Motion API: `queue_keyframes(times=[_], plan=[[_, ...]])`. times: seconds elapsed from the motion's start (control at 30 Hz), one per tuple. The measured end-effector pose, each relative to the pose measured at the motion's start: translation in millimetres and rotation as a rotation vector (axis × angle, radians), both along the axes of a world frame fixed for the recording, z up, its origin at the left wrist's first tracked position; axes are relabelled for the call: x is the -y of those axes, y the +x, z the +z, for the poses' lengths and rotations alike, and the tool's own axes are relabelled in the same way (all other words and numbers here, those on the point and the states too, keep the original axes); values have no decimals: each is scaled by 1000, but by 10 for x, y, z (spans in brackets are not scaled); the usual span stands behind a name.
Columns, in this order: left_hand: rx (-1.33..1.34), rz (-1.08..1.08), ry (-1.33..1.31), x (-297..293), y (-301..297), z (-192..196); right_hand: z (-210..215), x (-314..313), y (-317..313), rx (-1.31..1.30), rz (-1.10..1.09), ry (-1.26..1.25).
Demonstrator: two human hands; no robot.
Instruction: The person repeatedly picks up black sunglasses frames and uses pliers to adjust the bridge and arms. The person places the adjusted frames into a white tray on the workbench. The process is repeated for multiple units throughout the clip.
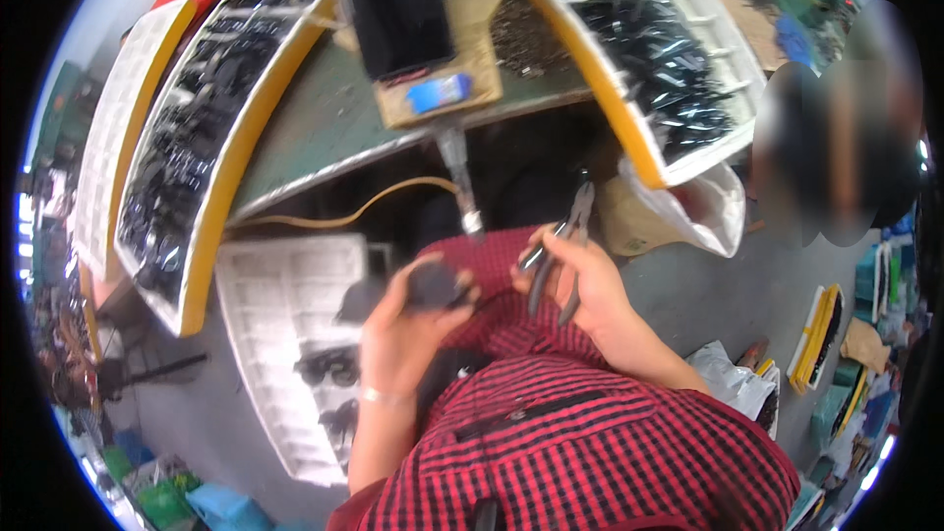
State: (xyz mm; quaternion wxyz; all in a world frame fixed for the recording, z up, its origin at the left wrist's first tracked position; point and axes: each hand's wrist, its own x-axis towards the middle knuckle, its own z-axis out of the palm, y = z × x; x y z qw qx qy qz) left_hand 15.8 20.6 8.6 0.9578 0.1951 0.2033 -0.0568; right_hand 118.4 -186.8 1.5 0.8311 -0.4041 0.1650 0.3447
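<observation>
My left hand [405, 329] grips a small dark plastic part [436, 286] in front of my chest. A thin band circles that wrist. My right hand [582, 290] holds a pair of pliers [567, 241] with dark handles, jaws pointing up and away. The two hands are close together above my lap, over my red and black checked shirt [580, 433]. The pliers' jaws are a little to the right of the dark part and do not touch it.
A white compartment tray [285, 285] with a few dark parts lies at my lower left. Yellow-edged trays of black parts stand at left [197, 138] and upper right [649, 39]. A wooden fixture with a dark box [433, 59] sits on the green bench. A blurred person is at right.
</observation>
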Motion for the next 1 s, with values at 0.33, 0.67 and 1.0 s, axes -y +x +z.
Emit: queue_keyframes(times=[0.33,0.67,1.0], plan=[[132,82,484,29,280,453,1079,750,2226,317,-179,-313],[138,167,807,47,441,817,983,247,398,1750,458,-1042],[124,84,888,34,476,891,929,189,375,1814,541,-1034]])
